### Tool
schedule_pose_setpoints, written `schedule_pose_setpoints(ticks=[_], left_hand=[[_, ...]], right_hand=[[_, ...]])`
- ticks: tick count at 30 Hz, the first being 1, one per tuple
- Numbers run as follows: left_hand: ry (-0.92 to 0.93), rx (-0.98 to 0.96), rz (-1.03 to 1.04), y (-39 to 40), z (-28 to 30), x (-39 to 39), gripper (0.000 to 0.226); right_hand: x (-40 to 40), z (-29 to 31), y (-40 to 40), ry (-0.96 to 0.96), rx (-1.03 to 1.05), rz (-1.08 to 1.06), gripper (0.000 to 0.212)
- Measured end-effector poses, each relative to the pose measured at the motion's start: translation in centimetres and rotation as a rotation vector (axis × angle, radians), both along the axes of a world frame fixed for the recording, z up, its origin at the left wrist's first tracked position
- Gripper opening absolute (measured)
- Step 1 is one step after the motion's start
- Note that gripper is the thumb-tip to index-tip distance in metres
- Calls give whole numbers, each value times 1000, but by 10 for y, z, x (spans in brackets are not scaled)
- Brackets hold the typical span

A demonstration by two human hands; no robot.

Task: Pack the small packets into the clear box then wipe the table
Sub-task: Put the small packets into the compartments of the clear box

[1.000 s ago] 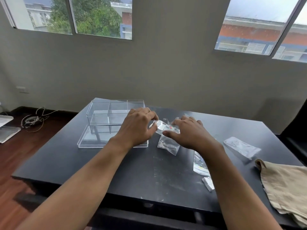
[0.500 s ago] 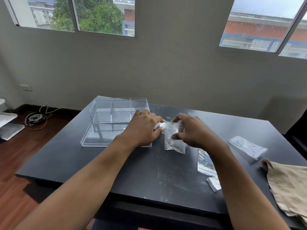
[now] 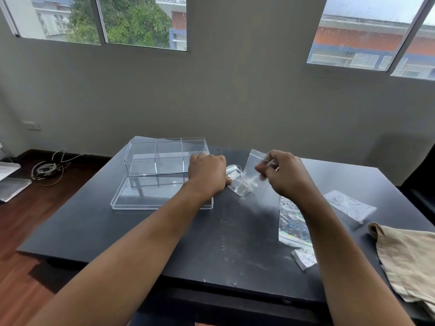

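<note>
A clear divided box point(image 3: 162, 156) stands at the back left of the black table point(image 3: 164, 236), its flat lid point(image 3: 150, 196) lying in front of it. My right hand point(image 3: 284, 175) pinches the top of a clear zip packet point(image 3: 253, 177) and holds it upright above the table. My left hand point(image 3: 207, 172) rests beside the box's right end, fingers curled on a second small clear packet point(image 3: 233, 171). More packets lie to the right: a shiny one point(image 3: 292, 222), a small foil one point(image 3: 304, 257) and a clear one point(image 3: 350, 204).
A beige cloth point(image 3: 409, 257) lies at the table's right front corner. A coil of cable point(image 3: 47, 169) and a grey tray point(image 3: 11, 187) sit on the wooden floor at left. A dark chair point(image 3: 421, 184) stands at the right.
My right hand has lifted the clear packet off the table and tipped it upright. My left hand has stayed by the box with the other packet.
</note>
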State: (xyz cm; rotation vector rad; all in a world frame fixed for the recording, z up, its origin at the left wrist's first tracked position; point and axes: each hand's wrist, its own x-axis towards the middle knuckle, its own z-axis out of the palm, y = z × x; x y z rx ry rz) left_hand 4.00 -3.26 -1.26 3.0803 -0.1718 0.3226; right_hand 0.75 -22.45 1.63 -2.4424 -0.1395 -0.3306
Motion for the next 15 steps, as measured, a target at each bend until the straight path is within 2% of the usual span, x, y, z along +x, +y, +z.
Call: schedule_pose_setpoints(ticks=[6,11,15], left_hand=[[-73,-183,4,-5,-2,-4,37],[-100,-541,-65,4,-1,-8,25],[-109,-780,-97,13,4,-11,14]], right_hand=[[2,-5,-2,-37,59,-54,12],[0,-4,-3,-114,118,-90,13],[-3,-3,-2,-164,147,-103,24]])
